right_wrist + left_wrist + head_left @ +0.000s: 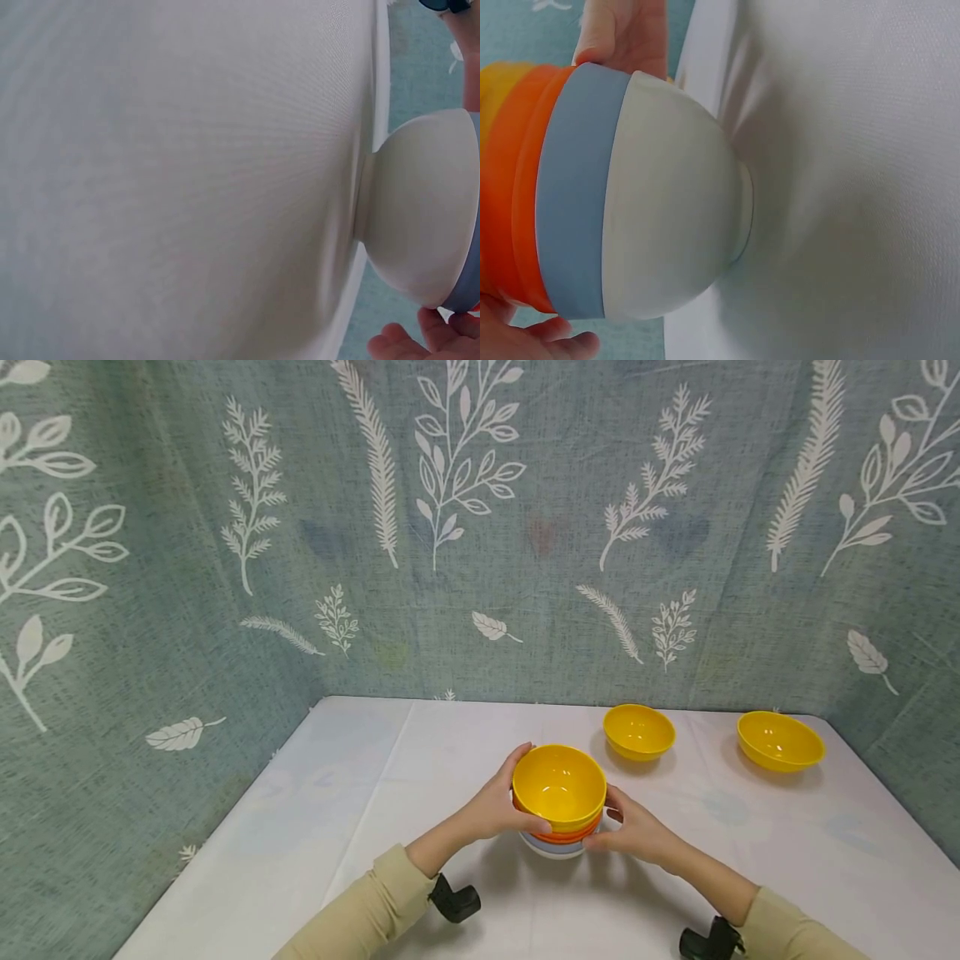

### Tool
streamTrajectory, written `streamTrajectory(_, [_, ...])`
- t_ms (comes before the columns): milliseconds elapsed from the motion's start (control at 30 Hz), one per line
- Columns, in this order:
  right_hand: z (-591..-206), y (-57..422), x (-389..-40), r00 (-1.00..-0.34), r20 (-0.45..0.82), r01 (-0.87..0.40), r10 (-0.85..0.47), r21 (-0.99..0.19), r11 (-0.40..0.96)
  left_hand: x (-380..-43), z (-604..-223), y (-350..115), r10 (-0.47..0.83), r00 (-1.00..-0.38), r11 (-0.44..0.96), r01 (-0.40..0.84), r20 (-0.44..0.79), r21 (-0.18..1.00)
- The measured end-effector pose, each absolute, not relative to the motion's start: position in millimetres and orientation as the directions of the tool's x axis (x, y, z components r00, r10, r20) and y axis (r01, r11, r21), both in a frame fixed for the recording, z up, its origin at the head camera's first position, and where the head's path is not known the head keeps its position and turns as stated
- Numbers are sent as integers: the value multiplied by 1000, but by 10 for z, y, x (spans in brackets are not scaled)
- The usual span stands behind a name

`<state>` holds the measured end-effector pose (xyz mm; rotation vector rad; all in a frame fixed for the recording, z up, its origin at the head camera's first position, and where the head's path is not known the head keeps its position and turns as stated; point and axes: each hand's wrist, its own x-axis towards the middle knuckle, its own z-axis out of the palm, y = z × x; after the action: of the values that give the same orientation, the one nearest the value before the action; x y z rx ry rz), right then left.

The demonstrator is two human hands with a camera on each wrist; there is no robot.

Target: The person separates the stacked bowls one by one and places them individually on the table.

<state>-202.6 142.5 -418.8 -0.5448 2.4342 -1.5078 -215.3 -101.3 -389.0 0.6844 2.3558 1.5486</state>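
Here's the stack point(561, 803), upright between the person's hands on the near side of the table point(360, 777): yellow on top, orange under it, then the blue bowl point(577, 195) and the white bowl point(671, 195). Whether its foot touches the cloth, I can't tell.

The left hand point(501, 806) curls round it from 9 o'clock, spread about the rim, thumb near 7. The right hand point(637, 835) grips lower from 4 o'clock, thumb and fingers bent to its side.

And look past the stack: the nearer bowl point(639, 732) sits between 1 and 2 o'clock, the farther bowl point(780, 742) between 2 and 3, both upright and untouched. That's the right hand's side, so it's the closer of the 2.
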Motion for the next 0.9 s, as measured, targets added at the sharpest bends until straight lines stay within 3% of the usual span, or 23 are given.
streamTrajectory(900, [-4174,1419,-2000,-911,-28,-165,-411,-890,426,-2142,-3758,-1011,381,-911,321,290,157,902])
